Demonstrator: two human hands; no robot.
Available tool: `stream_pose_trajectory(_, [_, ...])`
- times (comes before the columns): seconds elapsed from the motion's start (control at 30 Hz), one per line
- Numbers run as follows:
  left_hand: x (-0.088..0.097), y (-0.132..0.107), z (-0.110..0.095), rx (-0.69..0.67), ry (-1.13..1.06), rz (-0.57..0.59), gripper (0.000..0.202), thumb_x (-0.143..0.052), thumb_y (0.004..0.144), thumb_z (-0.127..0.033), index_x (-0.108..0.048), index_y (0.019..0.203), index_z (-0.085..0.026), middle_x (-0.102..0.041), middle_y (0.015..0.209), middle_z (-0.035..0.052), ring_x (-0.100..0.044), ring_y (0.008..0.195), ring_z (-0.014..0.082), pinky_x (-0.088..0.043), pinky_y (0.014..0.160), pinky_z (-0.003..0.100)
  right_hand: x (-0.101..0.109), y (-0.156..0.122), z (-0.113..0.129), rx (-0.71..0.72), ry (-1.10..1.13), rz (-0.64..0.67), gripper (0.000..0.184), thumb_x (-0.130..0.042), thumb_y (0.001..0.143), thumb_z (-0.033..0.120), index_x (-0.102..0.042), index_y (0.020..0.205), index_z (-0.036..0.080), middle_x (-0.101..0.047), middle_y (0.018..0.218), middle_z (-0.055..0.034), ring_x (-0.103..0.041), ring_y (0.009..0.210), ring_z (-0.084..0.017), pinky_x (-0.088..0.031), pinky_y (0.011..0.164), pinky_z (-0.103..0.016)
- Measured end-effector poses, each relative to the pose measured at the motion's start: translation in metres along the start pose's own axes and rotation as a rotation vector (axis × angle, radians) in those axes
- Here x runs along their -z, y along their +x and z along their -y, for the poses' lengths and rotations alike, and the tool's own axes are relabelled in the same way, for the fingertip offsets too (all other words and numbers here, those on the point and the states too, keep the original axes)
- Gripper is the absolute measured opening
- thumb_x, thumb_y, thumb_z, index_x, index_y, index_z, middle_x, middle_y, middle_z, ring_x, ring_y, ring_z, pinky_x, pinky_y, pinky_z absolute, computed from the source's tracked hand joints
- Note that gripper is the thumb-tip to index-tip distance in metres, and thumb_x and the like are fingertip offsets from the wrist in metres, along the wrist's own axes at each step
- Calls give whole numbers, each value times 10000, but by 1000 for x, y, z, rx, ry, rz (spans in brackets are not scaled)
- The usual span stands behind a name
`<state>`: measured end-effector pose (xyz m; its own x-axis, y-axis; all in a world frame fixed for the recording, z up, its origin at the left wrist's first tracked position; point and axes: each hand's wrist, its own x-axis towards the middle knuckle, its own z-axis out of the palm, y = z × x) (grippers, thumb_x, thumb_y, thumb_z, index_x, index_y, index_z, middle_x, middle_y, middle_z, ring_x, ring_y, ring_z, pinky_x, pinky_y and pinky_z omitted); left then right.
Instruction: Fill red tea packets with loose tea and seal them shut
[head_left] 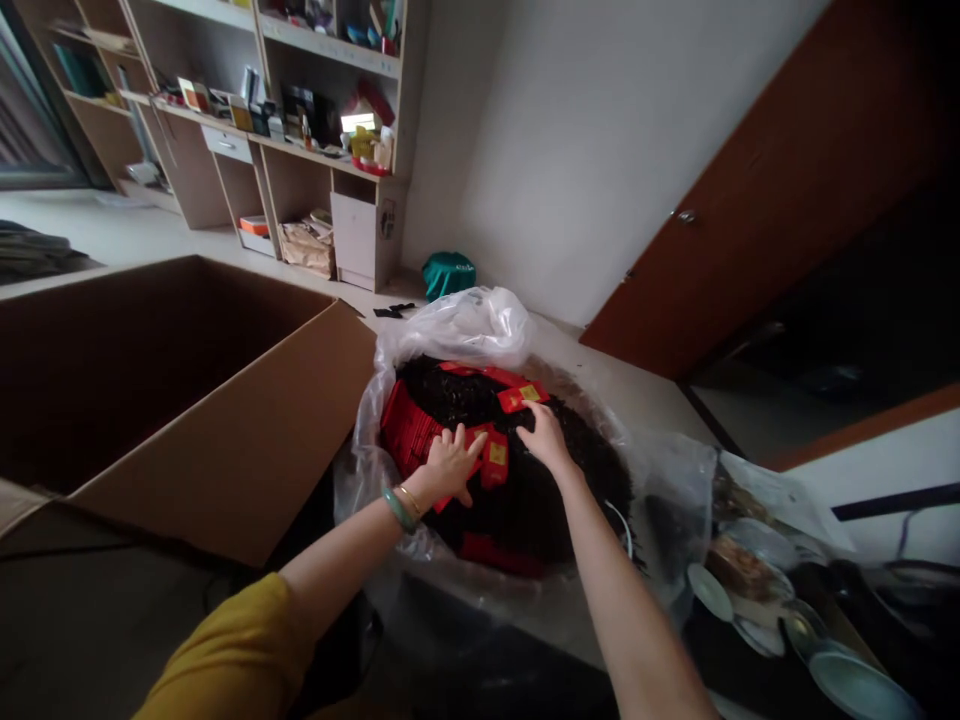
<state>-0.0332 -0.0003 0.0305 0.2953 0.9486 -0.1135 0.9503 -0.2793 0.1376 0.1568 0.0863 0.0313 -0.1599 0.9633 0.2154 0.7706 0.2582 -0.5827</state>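
A large clear plastic bag [480,322] is spread wide, full of dark, loose, leaf-like bits [540,500] that look like dried tea. Small red packets with yellow labels lie on top. My left hand [450,466] rests with fingers spread over one red packet [494,458] and its neighbours. At its left is a row of tightly lined-up red packets [405,430]. My right hand [545,436] reaches to another red packet [523,396]; the fingertips touch or nearly touch its lower edge, thumb and forefinger apart.
An open cardboard box [225,430] stands at the left. Bowls and dishes [847,680] crowd the lower right. Behind are a shelf unit [322,45], a green bag-like bundle [448,274] on the floor and a brown door [750,200].
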Motion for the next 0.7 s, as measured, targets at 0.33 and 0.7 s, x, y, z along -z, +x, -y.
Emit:
stream_pose_trajectory(0.33, [-6, 28, 8, 146, -142, 0, 1025, -792, 613, -267, -216, 1454, -163, -451, 1255, 206, -542, 1083, 346, -468, 852, 395, -42, -2, -3, -34, -327, 392, 888, -771, 596, 262, -393, 1393, 152, -504, 1289, -220, -451, 1192, -368, -386, 911, -408])
stream_pose_trajectory(0.7, [5, 72, -9, 178, -121, -26, 260, -526, 813, -178, -635, 1038, -106, -534, 1138, 202, -565, 1026, 310, -483, 770, 388, -10, 59, -59, -189, 181, -148, 486, -517, 772, 555, -713, 902, 129, -732, 830, -86, -651, 750, -209, -479, 652, -269])
